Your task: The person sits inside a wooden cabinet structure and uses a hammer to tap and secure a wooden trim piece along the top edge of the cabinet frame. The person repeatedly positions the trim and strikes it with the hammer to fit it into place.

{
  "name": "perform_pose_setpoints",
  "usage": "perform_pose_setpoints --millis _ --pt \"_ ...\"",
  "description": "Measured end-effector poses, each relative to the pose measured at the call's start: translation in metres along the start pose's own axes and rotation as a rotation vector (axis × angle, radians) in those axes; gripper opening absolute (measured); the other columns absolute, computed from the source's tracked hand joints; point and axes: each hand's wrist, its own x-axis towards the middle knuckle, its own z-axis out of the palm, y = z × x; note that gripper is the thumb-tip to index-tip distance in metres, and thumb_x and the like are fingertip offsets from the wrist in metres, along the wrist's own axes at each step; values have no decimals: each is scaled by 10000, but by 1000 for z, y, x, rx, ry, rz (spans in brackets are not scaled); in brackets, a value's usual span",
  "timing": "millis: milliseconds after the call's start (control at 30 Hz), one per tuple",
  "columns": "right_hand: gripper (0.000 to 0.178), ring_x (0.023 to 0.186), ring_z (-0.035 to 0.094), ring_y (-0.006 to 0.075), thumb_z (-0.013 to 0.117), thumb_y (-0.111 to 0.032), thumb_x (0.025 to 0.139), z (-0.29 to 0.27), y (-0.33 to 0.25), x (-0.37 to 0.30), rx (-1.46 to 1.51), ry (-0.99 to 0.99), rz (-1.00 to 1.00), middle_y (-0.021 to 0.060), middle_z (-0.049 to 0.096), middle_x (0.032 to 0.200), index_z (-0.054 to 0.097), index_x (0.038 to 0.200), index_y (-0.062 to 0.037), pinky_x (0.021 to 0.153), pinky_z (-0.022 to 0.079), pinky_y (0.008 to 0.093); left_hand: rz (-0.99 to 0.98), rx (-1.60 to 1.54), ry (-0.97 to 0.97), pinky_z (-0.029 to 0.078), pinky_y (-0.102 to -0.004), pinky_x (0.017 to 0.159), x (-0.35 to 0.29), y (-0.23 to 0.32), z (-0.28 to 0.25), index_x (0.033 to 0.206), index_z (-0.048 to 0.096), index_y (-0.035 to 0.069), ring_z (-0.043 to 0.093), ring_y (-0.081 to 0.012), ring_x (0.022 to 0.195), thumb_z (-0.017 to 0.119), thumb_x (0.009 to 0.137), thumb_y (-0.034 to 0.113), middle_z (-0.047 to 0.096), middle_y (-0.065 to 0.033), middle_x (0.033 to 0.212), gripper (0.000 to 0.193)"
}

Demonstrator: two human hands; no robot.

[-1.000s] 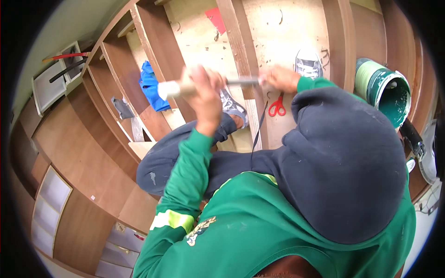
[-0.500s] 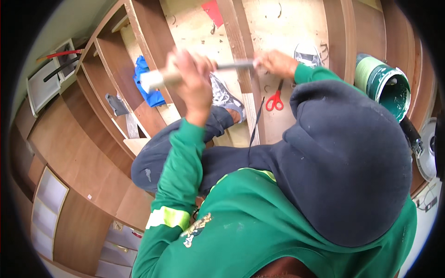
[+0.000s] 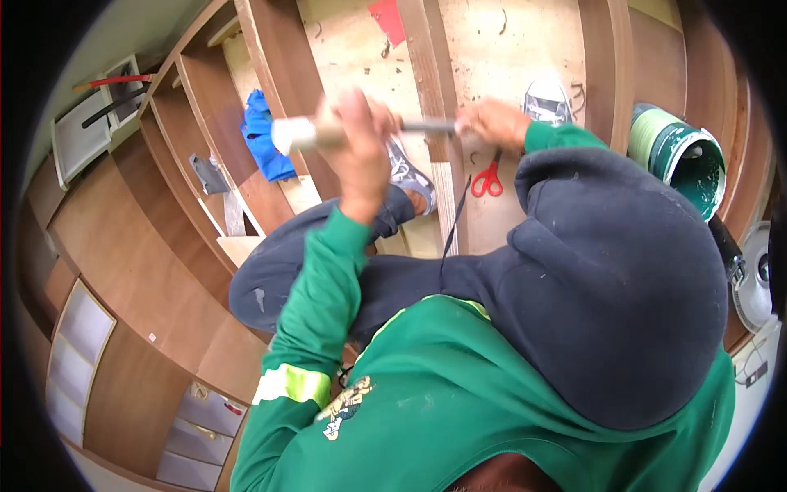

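My left hand [image 3: 357, 152] is wrapped round the thick, pale handle of a rod-like tool [image 3: 430, 127], blurred by motion. A white, blunt end sticks out on the left side of that hand, and a thin grey shaft runs right. At the shaft's right end, the fingers of my right hand [image 3: 494, 123] are closed on its tip. The tool's exact kind cannot be made out. Just below my right hand lies a pair of red-handled scissors [image 3: 487, 180] on the pale board; its blades are partly hidden.
Wooden dividers [image 3: 430, 66] cross the pale board, where curled shavings and a red scrap [image 3: 388, 20] lie. A blue cloth [image 3: 266, 139] lies left. A green-and-white bucket [image 3: 648, 135] lies tipped at right. My shoes [image 3: 547, 102] and raised knee [image 3: 615, 287] frame the work.
My left hand has shifted slightly right with the tool's handle. My right hand stays on the shaft's end. The whole view has shifted a little.
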Motion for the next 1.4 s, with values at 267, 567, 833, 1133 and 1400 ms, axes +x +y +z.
perform_pose_setpoints --millis 267,567,833,1133,1400 --pt "317 929 694 329 524 -413 1037 -13 -5 0 23 -64 33 133 730 957 742 1054 -183 869 533 432 60 -46 8 396 -311 498 -6 6 5 825 359 95 335 -127 476 484 1082 300 323 6 580 352" --pt "294 782 635 340 484 -374 1059 5 -3 -12 -57 -22 -17 153 649 807 636 983 -134 771 519 437 -34 -119 -4 397 -337 511 -17 -16 -20 826 345 126 307 -117 468 440 1099 333 315 17 572 356" --pt "291 840 676 355 477 -365 1054 -45 -24 10 -112 94 -32 144 686 855 686 1043 -164 795 533 471 38 -120 6 399 -325 507 36 18 8 810 340 140 296 -101 473 455 1096 318 291 34 574 356" --pt "222 912 683 332 563 -304 999 4 -21 -21 -144 -335 -1 145 710 904 740 997 -169 835 536 437 -93 -43 31 441 -350 524 -78 -38 -16 868 354 107 334 -112 475 477 1086 287 340 22 578 308" --pt "251 806 654 341 480 -292 1052 -58 -44 20 -194 134 -90 132 669 828 658 1000 -124 766 518 464 117 -94 47 386 -307 517 32 25 6 809 348 131 314 -109 482 465 1096 340 305 23 572 374"
